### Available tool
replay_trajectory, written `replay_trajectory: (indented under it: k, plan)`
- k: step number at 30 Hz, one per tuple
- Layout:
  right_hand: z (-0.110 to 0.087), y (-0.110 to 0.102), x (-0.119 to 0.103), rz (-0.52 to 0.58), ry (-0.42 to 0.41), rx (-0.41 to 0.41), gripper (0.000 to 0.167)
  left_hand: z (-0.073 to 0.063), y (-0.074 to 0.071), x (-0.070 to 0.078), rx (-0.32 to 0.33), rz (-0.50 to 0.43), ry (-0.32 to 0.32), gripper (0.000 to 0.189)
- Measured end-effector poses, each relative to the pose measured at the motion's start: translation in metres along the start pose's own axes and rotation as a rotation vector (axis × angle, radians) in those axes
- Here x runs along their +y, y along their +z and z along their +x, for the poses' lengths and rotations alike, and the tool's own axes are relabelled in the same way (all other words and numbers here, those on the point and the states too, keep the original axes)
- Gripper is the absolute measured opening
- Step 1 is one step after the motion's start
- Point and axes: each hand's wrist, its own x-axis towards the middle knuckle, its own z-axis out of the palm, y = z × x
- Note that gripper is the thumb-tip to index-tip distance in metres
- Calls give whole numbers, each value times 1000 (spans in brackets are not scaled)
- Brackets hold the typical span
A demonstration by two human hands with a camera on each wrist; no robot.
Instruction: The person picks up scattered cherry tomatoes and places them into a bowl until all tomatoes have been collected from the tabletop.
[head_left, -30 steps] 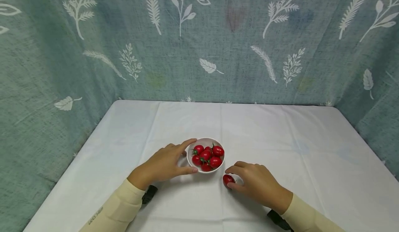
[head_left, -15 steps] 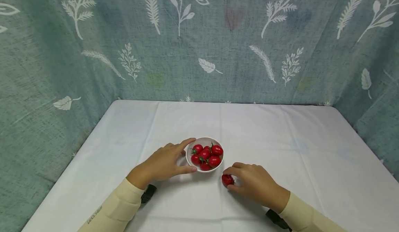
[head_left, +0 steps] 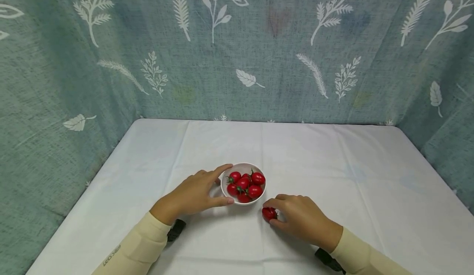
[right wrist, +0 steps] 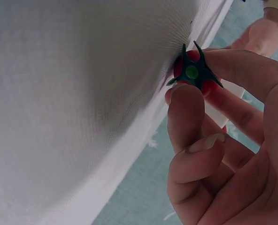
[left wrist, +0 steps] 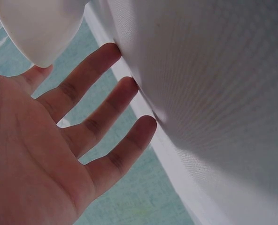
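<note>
A white bowl (head_left: 242, 167) holds several red cherry tomatoes with green stems. My left hand (head_left: 196, 195) lies along its left side, thumb and index fingertips touching the rim and the fingers spread. In the left wrist view the bowl's white underside (left wrist: 42, 30) shows beside the index finger, and the other fingers extend nearly straight to the cloth. To the bowl's right, near its front, my right hand (head_left: 301, 217) pinches a single cherry tomato (head_left: 269, 214) between thumb and index finger. Its green star-shaped stem (right wrist: 191, 71) faces the right wrist camera. The tomato is at the cloth.
A white cloth (head_left: 318, 155) with faint creases covers the table. Behind and at both sides hangs a green-blue curtain (head_left: 207, 86) with white leaf prints. Dark straps (head_left: 177, 229) are on both wrists.
The right hand and the tomato have shifted slightly left, toward the bowl's front. Its index finger has come further over the tomato. The left hand and bowl stay in place.
</note>
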Motion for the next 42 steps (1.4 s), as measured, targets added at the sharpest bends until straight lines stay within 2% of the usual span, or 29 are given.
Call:
replay_trajectory:
  k: [10,21,30,42]
  plan:
    - [0,-8,-4,19,-29,9,28,0,0,1,-1,3,-12,94]
    - [5,-24,-11,48,-95,127,33,-1,-1,1,3,-6,-4,94]
    - [26,-27,-18,46,-128,193,37,-2,-1,0,-4,-13,4,93]
    - [52,-15,-26,80,-120,170,35,-2,0,-2,9,-11,21,94]
